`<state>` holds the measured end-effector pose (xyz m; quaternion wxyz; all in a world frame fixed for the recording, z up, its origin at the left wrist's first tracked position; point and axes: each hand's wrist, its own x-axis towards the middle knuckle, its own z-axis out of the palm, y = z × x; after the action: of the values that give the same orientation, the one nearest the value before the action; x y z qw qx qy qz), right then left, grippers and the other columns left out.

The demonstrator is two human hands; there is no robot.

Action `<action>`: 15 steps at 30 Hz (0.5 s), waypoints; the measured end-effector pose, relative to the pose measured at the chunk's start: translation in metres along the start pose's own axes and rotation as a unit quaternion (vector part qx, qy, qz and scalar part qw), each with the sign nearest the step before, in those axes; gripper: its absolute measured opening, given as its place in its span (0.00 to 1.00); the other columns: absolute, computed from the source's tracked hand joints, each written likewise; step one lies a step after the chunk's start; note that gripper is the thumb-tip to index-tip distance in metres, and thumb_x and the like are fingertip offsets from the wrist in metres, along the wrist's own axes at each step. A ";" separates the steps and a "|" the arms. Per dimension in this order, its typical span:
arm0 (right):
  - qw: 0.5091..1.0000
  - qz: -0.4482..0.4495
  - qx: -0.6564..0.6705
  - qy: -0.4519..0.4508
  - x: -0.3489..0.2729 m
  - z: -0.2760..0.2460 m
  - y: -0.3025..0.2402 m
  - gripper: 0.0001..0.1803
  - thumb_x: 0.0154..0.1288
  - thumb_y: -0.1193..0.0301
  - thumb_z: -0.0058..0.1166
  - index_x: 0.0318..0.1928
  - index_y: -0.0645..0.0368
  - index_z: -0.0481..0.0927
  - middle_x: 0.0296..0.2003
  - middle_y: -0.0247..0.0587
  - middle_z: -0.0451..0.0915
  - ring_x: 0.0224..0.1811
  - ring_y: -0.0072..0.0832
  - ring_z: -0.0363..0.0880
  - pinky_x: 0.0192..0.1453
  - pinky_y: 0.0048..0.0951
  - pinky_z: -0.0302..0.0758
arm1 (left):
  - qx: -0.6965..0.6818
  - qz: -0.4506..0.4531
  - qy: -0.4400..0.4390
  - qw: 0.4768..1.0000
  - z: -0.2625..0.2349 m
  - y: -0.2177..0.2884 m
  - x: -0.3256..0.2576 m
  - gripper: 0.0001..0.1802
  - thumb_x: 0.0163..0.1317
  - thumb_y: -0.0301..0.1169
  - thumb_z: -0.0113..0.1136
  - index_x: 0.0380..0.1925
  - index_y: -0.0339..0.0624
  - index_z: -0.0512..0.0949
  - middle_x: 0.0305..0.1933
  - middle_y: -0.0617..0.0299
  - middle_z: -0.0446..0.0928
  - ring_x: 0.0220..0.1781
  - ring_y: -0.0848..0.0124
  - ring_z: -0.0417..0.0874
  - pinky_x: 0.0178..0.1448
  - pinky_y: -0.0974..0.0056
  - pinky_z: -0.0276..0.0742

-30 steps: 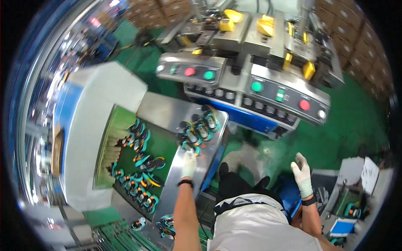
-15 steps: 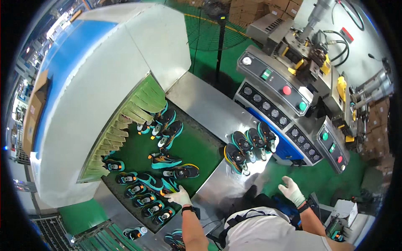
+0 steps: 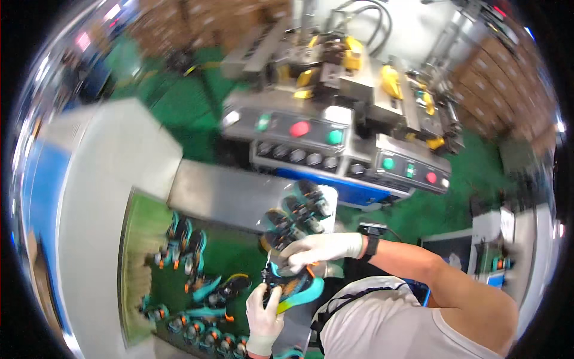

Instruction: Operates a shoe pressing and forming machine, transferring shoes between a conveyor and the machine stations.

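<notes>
A black running shoe with a teal and lime sole (image 3: 306,295) is tilted up in front of me, between both hands. My left hand (image 3: 265,318), in a white glove, pinches the shoe from its near left side. From the right, my gloved right hand (image 3: 323,248) reaches across, its fingers closed at the shoe's collar; motion blur hides exactly what they grip there. Just beyond that hand, several dark shoes (image 3: 299,209) stand close together on the metal ledge (image 3: 224,194).
To the left, more shoes (image 3: 197,251) lie on a green conveyor bed under a large white machine hood (image 3: 101,179). Ahead stands a press with button panels (image 3: 287,125) and yellow clamps (image 3: 390,81). Stacked cartons (image 3: 496,78) are at the far right.
My left hand has lifted a shoe off the conveyor bed toward me. The right hand has swung left onto the shoe. My view has turned to the right.
</notes>
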<state>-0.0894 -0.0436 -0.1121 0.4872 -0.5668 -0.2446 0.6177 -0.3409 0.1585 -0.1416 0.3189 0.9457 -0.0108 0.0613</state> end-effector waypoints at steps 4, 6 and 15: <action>0.989 -0.054 -0.107 0.085 -0.083 -0.055 0.005 0.26 0.69 0.53 0.73 0.54 0.59 0.82 0.28 0.21 0.76 0.26 0.13 0.67 0.25 0.24 0.63 | 0.047 0.326 -0.058 0.942 -0.013 0.067 0.168 0.30 0.54 0.24 0.66 0.61 0.40 0.80 0.66 0.49 0.74 0.64 0.47 0.79 0.67 0.43 0.78; 0.978 -0.119 0.003 0.172 -0.146 -0.077 0.015 0.22 0.69 0.54 0.73 0.52 0.55 0.84 0.25 0.17 0.71 0.22 0.11 0.60 0.23 0.23 0.55 | 0.078 0.418 -0.104 0.899 0.002 0.109 0.234 0.34 0.59 0.24 0.68 0.68 0.35 0.75 0.68 0.44 0.76 0.68 0.45 0.78 0.74 0.43 0.73; 0.706 -0.328 0.347 0.524 -0.409 -0.158 0.104 0.32 0.71 0.62 0.70 0.69 0.65 0.77 0.49 0.35 0.87 0.43 0.17 0.84 0.46 0.22 0.80 | -0.165 0.353 -0.055 0.919 0.186 0.375 0.517 0.33 0.68 0.24 0.69 0.72 0.30 0.70 0.72 0.36 0.73 0.73 0.42 0.76 0.77 0.46 0.71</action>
<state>-0.0228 -0.4848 -0.0499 0.8711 -0.4742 0.1109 0.0639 0.1705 -0.2431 0.0007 0.4270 0.8164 -0.3714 0.1151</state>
